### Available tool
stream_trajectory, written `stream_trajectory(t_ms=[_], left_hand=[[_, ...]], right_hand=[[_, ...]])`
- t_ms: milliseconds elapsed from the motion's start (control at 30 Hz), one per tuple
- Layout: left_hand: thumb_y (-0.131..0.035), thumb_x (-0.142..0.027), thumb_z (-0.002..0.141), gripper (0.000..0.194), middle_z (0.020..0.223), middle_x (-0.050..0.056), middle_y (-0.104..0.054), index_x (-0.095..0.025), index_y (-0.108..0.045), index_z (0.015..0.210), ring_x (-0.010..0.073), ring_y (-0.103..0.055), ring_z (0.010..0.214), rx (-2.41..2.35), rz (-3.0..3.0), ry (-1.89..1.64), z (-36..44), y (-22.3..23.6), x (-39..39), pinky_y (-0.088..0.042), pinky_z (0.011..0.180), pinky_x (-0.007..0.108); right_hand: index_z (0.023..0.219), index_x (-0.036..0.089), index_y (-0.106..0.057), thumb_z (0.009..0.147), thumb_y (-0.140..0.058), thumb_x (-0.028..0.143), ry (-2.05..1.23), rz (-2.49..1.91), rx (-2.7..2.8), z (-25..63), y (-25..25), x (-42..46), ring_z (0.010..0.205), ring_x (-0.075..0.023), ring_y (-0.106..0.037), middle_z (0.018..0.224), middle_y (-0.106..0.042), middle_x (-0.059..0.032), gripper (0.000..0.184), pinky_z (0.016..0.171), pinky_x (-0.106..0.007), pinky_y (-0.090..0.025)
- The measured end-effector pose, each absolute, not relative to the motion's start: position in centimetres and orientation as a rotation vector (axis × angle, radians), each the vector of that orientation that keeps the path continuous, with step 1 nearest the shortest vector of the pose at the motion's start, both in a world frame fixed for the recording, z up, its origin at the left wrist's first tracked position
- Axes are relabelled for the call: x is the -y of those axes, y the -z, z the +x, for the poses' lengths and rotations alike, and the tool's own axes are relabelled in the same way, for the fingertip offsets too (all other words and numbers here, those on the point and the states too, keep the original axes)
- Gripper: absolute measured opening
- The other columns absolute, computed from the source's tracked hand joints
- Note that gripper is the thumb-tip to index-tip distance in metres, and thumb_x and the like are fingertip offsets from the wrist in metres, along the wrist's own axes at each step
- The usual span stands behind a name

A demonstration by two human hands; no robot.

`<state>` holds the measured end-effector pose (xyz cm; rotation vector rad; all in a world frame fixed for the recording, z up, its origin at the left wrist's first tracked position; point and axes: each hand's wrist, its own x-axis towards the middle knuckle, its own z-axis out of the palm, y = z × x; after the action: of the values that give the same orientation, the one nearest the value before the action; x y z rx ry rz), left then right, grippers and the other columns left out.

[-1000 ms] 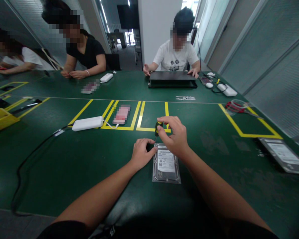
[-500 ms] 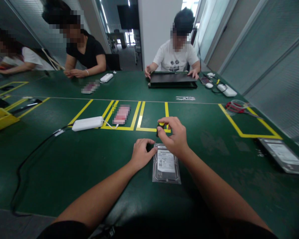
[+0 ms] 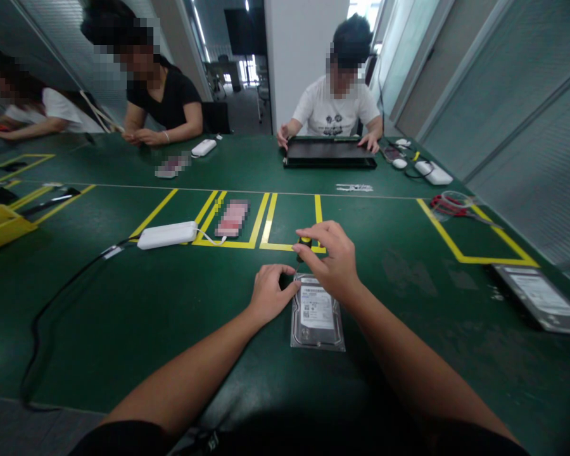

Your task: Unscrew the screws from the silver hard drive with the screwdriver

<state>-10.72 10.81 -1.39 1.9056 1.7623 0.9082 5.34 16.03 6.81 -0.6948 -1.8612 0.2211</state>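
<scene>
In the head view a hard drive (image 3: 316,313) lies flat on the green table, its white label facing up. At its far left corner my left hand (image 3: 272,292) is closed, thumb and forefinger curled around that corner. A short screwdriver (image 3: 304,248) with a black and yellow handle stands nearly upright over the same corner. My right hand (image 3: 333,256) grips its handle between thumb and fingers. The screwdriver's tip reaches down beside my left fingertips; whether a screw sits under it I cannot tell.
A second hard drive (image 3: 546,297) lies at the right. Left of my hands are a white power bank (image 3: 167,235) with a black cable and a pink phone (image 3: 232,218). Across the table a person (image 3: 335,107) holds a flat black panel (image 3: 330,152). Red-handled pliers (image 3: 449,204) lie far right.
My right fingers have shifted around the screwdriver's handle, turning it, and its tilt varies slightly. My left hand and the hard drive have stayed put. The person opposite has tilted the black panel.
</scene>
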Motion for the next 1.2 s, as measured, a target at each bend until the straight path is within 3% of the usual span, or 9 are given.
stream_trajectory(t_ms=[233,500,767,1000,1200], left_hand=[[-0.069,-0.032,0.081,0.021,0.104,0.002,-0.07,-0.022,-0.067,0.099,0.0237,-0.058,0.104,-1.764,1.901,-0.926,-10.73,1.5,-10.83,-0.044,0.094,0.039],[-0.068,-0.032,0.081,0.021,0.105,0.002,-0.07,-0.023,-0.067,0.1,0.0242,-0.058,0.105,-1.76,1.905,-0.901,-10.76,1.46,-10.9,-0.045,0.093,0.04],[-0.069,-0.032,0.081,0.021,0.106,0.002,-0.071,-0.023,-0.067,0.1,0.0243,-0.058,0.105,-1.763,1.904,-0.905,-10.74,1.37,-10.86,-0.045,0.094,0.04],[-0.069,-0.032,0.081,0.021,0.104,0.002,-0.07,-0.023,-0.067,0.099,0.0241,-0.058,0.104,-1.76,1.899,-0.907,-10.73,1.41,-10.86,-0.045,0.094,0.04],[-0.069,-0.031,0.08,0.022,0.104,0.002,-0.07,-0.022,-0.067,0.1,0.024,-0.058,0.103,-1.761,1.908,-0.916,-10.76,1.52,-10.9,-0.045,0.093,0.04]], right_hand=[[0.102,0.021,-0.065,0.088,-0.057,0.018,-0.239,-0.705,1.871,5.29,-7.37,-15.62,0.092,-0.0177,-0.062,0.099,-0.07,-0.0038,0.017,0.08,-0.037,-0.05],[0.093,0.021,-0.065,0.086,-0.066,0.028,-0.238,-0.743,1.845,5.21,-7.28,-15.85,0.088,-0.0175,-0.059,0.089,-0.064,-0.0038,0.01,0.077,-0.035,-0.048],[0.102,0.022,-0.065,0.088,-0.055,0.018,-0.247,-0.712,1.857,5.26,-7.53,-15.6,0.091,-0.0179,-0.062,0.098,-0.071,-0.0035,0.018,0.076,-0.036,-0.049],[0.094,0.021,-0.065,0.084,-0.068,0.03,-0.244,-0.737,1.851,5.32,-7.34,-15.92,0.088,-0.0177,-0.059,0.089,-0.063,-0.0041,0.014,0.076,-0.035,-0.049],[0.099,0.021,-0.066,0.087,-0.058,0.017,-0.215,-0.696,1.865,5.31,-7.62,-15.69,0.09,-0.0177,-0.062,0.095,-0.07,-0.0039,0.015,0.077,-0.036,-0.05]])
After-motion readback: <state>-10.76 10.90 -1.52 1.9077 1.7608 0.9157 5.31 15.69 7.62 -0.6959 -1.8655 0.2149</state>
